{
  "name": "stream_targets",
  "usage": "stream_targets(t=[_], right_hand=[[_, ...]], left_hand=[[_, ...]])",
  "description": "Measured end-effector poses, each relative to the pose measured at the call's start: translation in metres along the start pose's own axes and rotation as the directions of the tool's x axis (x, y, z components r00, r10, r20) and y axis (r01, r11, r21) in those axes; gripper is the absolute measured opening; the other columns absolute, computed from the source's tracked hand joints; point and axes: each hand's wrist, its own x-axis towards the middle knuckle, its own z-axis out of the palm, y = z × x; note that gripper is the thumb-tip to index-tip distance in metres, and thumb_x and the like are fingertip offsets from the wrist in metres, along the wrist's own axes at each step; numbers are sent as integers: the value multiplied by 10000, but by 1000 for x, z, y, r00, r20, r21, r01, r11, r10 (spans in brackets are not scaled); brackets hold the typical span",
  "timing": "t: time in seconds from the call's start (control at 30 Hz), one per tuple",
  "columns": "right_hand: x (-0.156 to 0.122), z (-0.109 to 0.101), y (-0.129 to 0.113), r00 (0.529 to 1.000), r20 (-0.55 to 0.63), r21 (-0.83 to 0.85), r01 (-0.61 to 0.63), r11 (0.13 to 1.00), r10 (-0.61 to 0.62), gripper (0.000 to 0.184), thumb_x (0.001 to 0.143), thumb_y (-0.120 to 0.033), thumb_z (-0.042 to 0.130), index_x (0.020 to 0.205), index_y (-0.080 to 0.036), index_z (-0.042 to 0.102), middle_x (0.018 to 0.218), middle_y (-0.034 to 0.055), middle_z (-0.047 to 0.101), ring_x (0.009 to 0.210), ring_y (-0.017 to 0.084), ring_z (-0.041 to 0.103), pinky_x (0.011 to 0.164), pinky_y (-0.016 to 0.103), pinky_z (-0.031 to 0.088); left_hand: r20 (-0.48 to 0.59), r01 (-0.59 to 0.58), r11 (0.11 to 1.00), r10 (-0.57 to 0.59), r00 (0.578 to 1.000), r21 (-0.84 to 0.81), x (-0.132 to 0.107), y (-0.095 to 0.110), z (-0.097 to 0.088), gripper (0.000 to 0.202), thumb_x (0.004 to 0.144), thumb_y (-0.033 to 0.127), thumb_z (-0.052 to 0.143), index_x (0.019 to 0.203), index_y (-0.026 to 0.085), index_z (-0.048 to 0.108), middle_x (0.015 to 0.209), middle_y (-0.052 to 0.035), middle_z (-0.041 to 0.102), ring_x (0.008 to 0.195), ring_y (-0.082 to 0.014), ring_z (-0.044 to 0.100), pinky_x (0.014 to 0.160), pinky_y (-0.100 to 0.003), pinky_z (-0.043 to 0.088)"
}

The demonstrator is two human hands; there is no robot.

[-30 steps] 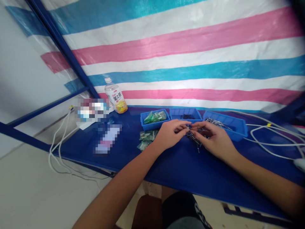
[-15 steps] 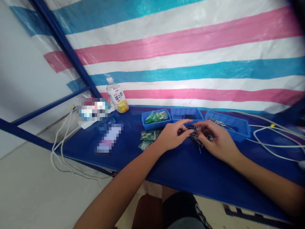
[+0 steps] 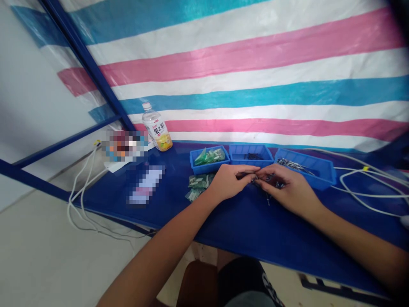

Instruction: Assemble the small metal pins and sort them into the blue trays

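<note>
Mostly hidden: thin dark metal pins (image 3: 267, 197), tangled.

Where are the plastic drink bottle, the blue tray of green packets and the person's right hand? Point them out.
Plastic drink bottle (image 3: 157, 132), head view, on its label.
Blue tray of green packets (image 3: 208, 168), head view, on its front wall.
Right hand (image 3: 289, 189), head view, on the back of the hand.

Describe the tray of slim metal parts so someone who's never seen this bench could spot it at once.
Along the back of the dark blue tabletop, below the striped tarp, three blue plastic trays stand in a row. The rightmost tray sits just beyond the right hand. It holds slim metal parts, whereas the left tray holds green packets.
</note>
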Motion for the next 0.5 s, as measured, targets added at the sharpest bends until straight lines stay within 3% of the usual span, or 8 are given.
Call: stream_targets(t=[0.1,0.23,0.33,0.5], right_hand=[[0,-1,-3,1000,26,7,3,1000,-3,188,1002,-368,715,1148,-271,783,1071,55,790,754,188,717,642,327,573],[-2,-1,-6,995,-20,19,-93,996,93,226,1006,-427,702,1131,-259,789,994,57,807,668,185,709,558,311,556],[-3,0,-6,991,-49,23,-122,992,123,242,1006,-453,699,1112,-250,780,1007,71,806,702,206,728,565,323,573],[-1,-1,-7,985,-132,46,-104,994,109,269,1014,-447,683,1187,-250,743,1113,106,784,903,266,760,636,355,619]], left_hand=[[-13,20,995,-21,1000,-97,1,-1,0,334,959,181,687,1280,190,776,1166,-89,843,1070,-242,821,1009,-385,657],[-63,76,976,-90,994,-205,2,0,0,513,928,194,765,1418,208,616,1083,-94,836,999,-228,827,949,-364,665],[-104,113,965,-140,985,-236,3,1,-1,539,899,221,820,1381,195,582,1066,-96,821,926,-203,821,897,-336,661],[-105,69,988,-84,991,-135,5,1,-4,419,871,227,851,1248,174,677,1023,-90,838,876,-183,788,849,-320,641]])
